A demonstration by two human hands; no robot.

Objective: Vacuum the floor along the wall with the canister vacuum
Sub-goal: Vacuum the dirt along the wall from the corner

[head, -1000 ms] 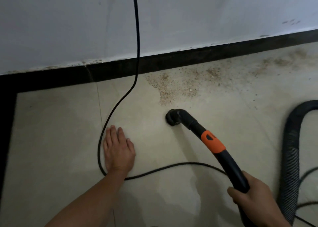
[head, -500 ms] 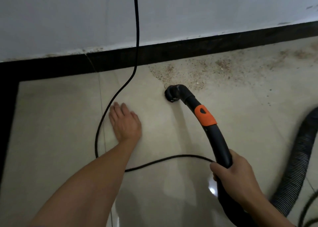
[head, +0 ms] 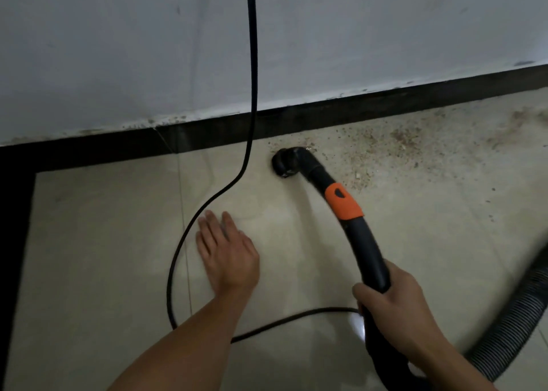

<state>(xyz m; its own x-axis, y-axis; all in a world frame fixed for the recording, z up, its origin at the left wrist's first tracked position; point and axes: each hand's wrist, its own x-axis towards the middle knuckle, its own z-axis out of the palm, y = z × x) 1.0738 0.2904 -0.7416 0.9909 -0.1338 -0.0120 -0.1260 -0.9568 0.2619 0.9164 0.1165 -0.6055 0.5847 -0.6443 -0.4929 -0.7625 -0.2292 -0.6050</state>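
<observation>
My right hand [head: 394, 307] grips the black curved vacuum handle [head: 367, 251], which has an orange band [head: 342, 201]. Its round nozzle [head: 286, 162] sits on the beige tile floor close to the black skirting [head: 355, 109] at the foot of the white wall. Brown grit [head: 382, 150] lies scattered along the wall to the right of the nozzle. My left hand [head: 226, 254] rests flat on the floor, fingers straight, to the left of the handle. The canister itself is out of view.
A black power cord [head: 252, 94] hangs down the wall, loops over the floor left of my left hand and runs under my forearm toward the right. The ribbed black hose [head: 516, 325] curves along the lower right. A dark border [head: 14, 212] edges the floor at left.
The nozzle has moved forward, from the open tile up to the skirting and into the grit. My right hand followed with the handle. My left hand stayed flat on the floor.
</observation>
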